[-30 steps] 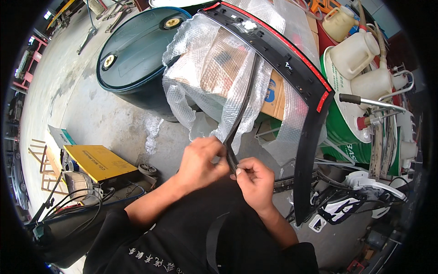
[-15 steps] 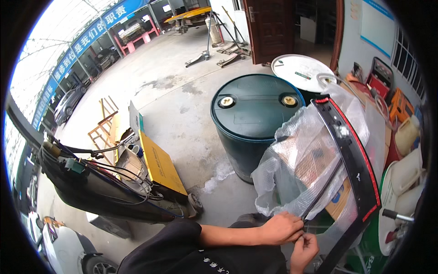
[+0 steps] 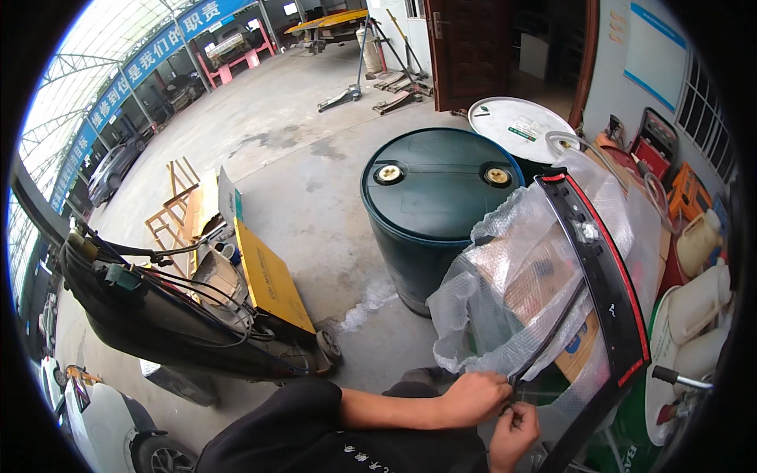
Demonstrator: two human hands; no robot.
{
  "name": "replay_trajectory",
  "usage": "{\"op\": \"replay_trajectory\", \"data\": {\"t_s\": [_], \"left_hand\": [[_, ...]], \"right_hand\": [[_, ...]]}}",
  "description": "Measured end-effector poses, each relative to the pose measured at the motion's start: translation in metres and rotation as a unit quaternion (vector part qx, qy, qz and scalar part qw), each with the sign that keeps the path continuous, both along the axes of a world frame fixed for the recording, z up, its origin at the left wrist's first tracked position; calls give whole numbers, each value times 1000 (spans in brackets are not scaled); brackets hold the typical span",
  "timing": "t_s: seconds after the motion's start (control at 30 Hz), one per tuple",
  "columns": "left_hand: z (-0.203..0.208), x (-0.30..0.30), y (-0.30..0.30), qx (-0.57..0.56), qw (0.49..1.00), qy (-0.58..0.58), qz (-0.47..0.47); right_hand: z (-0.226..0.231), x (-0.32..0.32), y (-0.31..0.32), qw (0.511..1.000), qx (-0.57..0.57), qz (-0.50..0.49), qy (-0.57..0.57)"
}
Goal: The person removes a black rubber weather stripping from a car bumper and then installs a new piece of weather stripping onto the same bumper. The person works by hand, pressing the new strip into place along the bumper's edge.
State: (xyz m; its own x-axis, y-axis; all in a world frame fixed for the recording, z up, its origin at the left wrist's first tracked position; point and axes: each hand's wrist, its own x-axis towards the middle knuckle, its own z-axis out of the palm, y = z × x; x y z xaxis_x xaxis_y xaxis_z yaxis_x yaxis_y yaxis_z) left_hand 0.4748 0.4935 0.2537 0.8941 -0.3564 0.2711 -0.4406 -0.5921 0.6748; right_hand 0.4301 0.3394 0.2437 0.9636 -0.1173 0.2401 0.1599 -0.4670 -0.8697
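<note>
My left hand is closed at the lower end of a thin black strip, which slants up and right over bubble wrap. Just below it, my right hand is pinched, its fingertips nearly meeting those of the left; whatever small thing they grip is hidden. To the right of both hands lies a long curved black trim panel with red tape along its edges. Clear bubble wrap spreads beneath the panel and the strip, with cardboard showing under it.
A dark green drum stands ahead, a white-topped drum behind it. Plastic jugs crowd the right side. On the left are a black gas cylinder and a yellow-panelled machine. A white car is at lower left.
The view has shifted slightly, so the scene sits a little differently. Both hands stay together at the lower end of the strip, with little visible change in their grip.
</note>
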Motion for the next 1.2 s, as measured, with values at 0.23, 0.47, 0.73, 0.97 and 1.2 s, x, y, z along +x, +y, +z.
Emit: {"op": "replay_trajectory", "data": {"t_s": [0.23,0.47,0.73,0.97,1.2], "left_hand": [[4,10,12,47,997,-29,-60],[12,21,6,-20,995,-2,-96],[-6,22,4,-46,993,-53,-96],[-8,24,0,-45,996,-19,-68],[-7,42,22,-141,967,206,42]], "right_hand": [[1,5,6,994,-89,48,-33],[1,4,4,998,-12,9,-63],[-1,1,2,999,38,8,-25],[-6,0,-1,997,74,-1,6],[-14,-6,-8,986,155,6,59]]}}
